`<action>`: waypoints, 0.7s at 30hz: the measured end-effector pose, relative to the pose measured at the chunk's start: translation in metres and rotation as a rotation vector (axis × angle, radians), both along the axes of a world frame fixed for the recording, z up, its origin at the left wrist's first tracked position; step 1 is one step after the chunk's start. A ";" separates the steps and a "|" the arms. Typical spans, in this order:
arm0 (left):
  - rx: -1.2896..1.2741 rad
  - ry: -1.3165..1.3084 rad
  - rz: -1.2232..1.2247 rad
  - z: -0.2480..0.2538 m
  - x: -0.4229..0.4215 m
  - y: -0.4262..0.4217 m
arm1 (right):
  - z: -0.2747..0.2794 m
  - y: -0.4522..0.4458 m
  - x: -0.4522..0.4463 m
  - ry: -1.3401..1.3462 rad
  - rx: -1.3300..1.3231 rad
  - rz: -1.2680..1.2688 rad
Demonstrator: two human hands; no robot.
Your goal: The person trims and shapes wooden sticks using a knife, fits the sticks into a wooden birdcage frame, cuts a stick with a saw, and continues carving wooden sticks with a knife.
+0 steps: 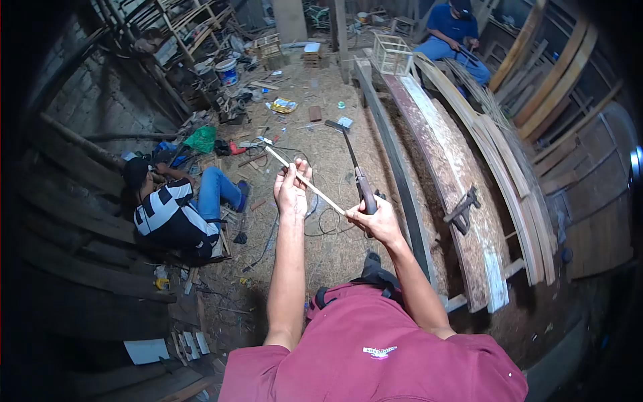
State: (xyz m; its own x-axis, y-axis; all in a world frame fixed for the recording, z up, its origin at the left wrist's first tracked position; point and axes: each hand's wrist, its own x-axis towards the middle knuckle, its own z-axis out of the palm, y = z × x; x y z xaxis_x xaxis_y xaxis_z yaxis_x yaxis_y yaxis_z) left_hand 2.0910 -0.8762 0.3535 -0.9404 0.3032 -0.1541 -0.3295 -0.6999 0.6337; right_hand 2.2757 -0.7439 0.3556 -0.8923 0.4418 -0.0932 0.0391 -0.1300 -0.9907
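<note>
A thin, pale wooden stick [325, 197] slants down to the right in front of me. My left hand [293, 191] is closed around it near its upper part, palm turned up. At the lower end, the fingers of my right hand [380, 221] touch the stick. That same hand grips a dark-handled tool [366, 191] with a long, narrow dark shaft or blade pointing away from me. Whether the dark bar by its tip belongs to it, I cannot tell.
Long planks [435, 154] on supports run along my right, with a dark clamp-like tool [462, 209] on top. One person [177, 211] sits low at left; another [455, 37] sits at far right. Cables [328, 224], a white bucket [228, 72] and scraps lie about the floor.
</note>
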 end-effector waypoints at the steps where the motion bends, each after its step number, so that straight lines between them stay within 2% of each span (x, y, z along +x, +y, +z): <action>1: 0.009 0.018 0.017 0.001 -0.007 0.007 | 0.002 0.012 -0.008 0.016 -0.013 0.025; 4: 0.013 0.071 0.059 0.007 -0.024 0.025 | 0.009 0.044 -0.029 0.052 -0.025 0.105; 7: -0.016 0.105 0.106 0.016 -0.029 0.046 | 0.017 0.073 -0.044 -0.030 0.016 0.150; 9: -0.045 0.109 0.134 0.022 -0.026 0.059 | 0.009 0.083 -0.054 0.064 -0.024 0.135; 12: -0.117 0.122 0.078 0.022 -0.013 0.079 | 0.021 0.100 -0.061 0.034 -0.087 0.166; 15: -0.183 0.118 -0.014 0.006 -0.009 0.099 | 0.008 0.113 -0.068 0.026 -0.095 0.116; 16: -0.189 0.097 -0.037 -0.001 -0.010 0.105 | 0.000 0.115 -0.070 0.031 -0.064 0.069; 17: -0.195 0.073 -0.069 -0.009 -0.012 0.113 | -0.012 0.117 -0.074 0.071 0.110 -0.008; 19: -0.279 0.089 -0.104 -0.037 -0.023 0.131 | -0.037 0.122 -0.076 -0.001 0.182 -0.116; 21: -0.311 0.006 -0.180 -0.070 -0.027 0.150 | -0.049 0.134 -0.062 -0.252 0.379 -0.177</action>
